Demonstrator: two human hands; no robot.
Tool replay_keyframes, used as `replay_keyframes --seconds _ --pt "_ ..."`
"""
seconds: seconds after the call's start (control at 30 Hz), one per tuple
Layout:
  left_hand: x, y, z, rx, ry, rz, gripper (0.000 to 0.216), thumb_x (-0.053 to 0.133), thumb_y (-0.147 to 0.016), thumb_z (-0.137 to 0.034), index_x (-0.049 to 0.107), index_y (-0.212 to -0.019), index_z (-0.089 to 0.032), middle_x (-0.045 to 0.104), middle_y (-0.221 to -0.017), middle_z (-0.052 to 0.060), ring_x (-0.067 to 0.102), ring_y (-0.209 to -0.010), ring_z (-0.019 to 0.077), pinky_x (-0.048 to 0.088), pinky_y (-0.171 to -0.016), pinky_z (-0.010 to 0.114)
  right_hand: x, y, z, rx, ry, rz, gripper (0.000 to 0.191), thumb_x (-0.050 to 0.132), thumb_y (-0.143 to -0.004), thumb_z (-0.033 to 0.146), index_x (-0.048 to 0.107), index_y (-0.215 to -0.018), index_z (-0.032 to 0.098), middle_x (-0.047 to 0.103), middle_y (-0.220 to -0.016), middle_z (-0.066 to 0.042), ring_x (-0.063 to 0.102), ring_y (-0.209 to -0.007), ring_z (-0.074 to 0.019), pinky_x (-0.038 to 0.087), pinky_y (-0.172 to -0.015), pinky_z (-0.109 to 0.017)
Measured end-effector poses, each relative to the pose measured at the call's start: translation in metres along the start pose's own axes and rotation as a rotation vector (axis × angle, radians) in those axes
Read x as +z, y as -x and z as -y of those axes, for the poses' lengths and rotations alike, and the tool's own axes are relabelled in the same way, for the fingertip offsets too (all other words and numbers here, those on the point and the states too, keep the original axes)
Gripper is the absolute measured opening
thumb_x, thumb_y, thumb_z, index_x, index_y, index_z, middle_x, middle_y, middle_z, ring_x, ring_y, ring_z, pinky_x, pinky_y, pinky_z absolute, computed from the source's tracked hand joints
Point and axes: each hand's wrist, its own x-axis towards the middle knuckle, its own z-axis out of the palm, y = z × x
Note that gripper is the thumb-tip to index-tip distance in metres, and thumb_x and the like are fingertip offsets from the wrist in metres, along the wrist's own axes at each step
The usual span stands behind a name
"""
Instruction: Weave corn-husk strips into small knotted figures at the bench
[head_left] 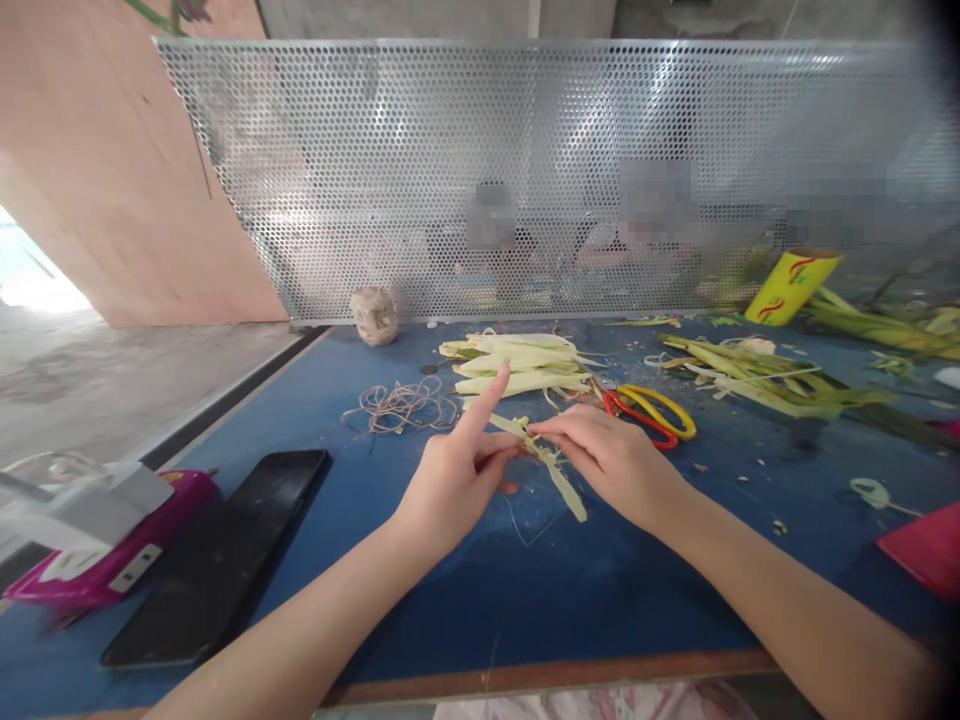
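Note:
Both hands meet over the middle of the table around a pale green strip that looks like corn husk [564,487], frayed and knotted near its middle. My left hand [457,470] pinches it between thumb and bent fingers, its index finger pointing up. My right hand [611,458] grips the frayed part from the other side with its fingertips. Just beyond lies a pile of similar husk pieces [525,382]. Scissors with red and yellow handles [656,415] rest beside the right hand. Left of the pile is a tangle of thin brown string [397,407].
A black phone [225,555] and a magenta power strip [112,560] with a white plug lie at left. Green stalks [772,375] and a yellow roll [793,287] are at right. A perforated metal screen [450,150] stands along the back, people behind it.

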Motion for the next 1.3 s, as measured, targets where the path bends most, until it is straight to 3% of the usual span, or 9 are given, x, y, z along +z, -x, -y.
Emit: replay_keyframes --seconds 0.33,0.57,0.67,0.8,1.0,1.07,1.2,1.3 --pt "0.001 -0.005 -0.013 -0.223 0.392 -0.049 0.069 0.060 -0.075 -0.026 0.026 -0.135 -0.018 0.070 -0.078 0.007 0.068 -0.075 0.0238 0.054 -0.045 0.025 0.000 0.000 -0.003 0.027 -0.093 -0.035 0.024 0.044 -0.087 0.013 0.058 -0.105 0.021 0.067 -0.097 -0.005 0.063 -0.090 -0.0164 0.051 -0.079 -0.029" --pt "0.002 -0.006 -0.003 -0.277 0.483 0.087 0.094 0.068 -0.064 -0.007 0.010 -0.137 -0.015 0.068 -0.065 0.002 0.066 -0.061 0.0200 0.049 -0.040 0.021 -0.004 -0.002 0.001 0.001 -0.160 0.075 0.029 0.041 -0.089 0.013 0.054 -0.112 0.022 0.065 -0.100 -0.004 0.059 -0.094 -0.0153 0.047 -0.083 -0.029" --pt "0.002 -0.006 -0.001 -0.267 0.488 0.025 0.094 0.069 -0.062 -0.006 0.012 -0.137 -0.016 0.068 -0.066 0.002 0.066 -0.059 0.0200 0.049 -0.039 0.021 -0.006 -0.004 0.002 0.022 -0.115 -0.008 0.030 0.041 -0.089 0.018 0.050 -0.117 0.024 0.064 -0.104 -0.004 0.057 -0.099 -0.0178 0.043 -0.087 -0.035" --pt "0.001 -0.008 -0.003 -0.240 0.498 -0.085 0.088 0.070 -0.059 -0.009 0.021 -0.133 -0.014 0.066 -0.064 0.001 0.065 -0.057 0.0194 0.049 -0.037 0.022 -0.006 -0.003 0.005 -0.025 0.075 -0.135 0.035 0.055 -0.082 0.031 0.049 -0.115 0.023 0.060 -0.106 -0.008 0.053 -0.101 -0.0245 0.038 -0.085 -0.041" --pt "0.001 -0.010 -0.005 -0.250 0.502 -0.209 0.079 0.072 -0.057 -0.011 0.031 -0.123 -0.015 0.065 -0.063 -0.001 0.062 -0.052 0.0161 0.053 -0.042 0.026 -0.005 0.003 0.012 -0.256 0.276 -0.233 0.020 0.062 -0.077 0.025 0.058 -0.097 0.025 0.054 -0.082 -0.003 0.051 -0.071 -0.0163 0.034 -0.070 -0.035" --pt "0.002 -0.010 -0.004 -0.262 0.486 -0.224 0.076 0.072 -0.056 -0.011 0.033 -0.121 -0.016 0.064 -0.060 -0.003 0.062 -0.051 0.0154 0.052 -0.042 0.025 -0.005 0.004 0.014 -0.331 0.269 -0.206 0.018 0.062 -0.077 0.025 0.058 -0.095 0.024 0.056 -0.082 -0.002 0.051 -0.073 -0.0157 0.033 -0.072 -0.035" --pt "0.003 -0.009 -0.004 -0.253 0.449 -0.228 0.066 0.073 -0.057 -0.014 0.040 -0.114 -0.014 0.063 -0.058 -0.004 0.059 -0.048 0.0125 0.048 -0.044 0.022 -0.004 0.003 0.016 -0.493 0.211 -0.008 0.004 0.056 -0.082 0.022 0.058 -0.085 0.022 0.065 -0.087 0.001 0.055 -0.079 -0.0147 0.031 -0.077 -0.036" --pt "0.002 -0.009 -0.006 -0.280 0.436 -0.272 0.063 0.073 -0.057 -0.013 0.044 -0.113 -0.012 0.064 -0.058 -0.003 0.060 -0.055 0.0109 0.046 -0.054 0.020 -0.001 0.001 0.011 -0.427 0.251 0.006 0.005 0.052 -0.084 0.019 0.057 -0.083 0.020 0.067 -0.085 0.000 0.056 -0.079 -0.0147 0.032 -0.077 -0.036"
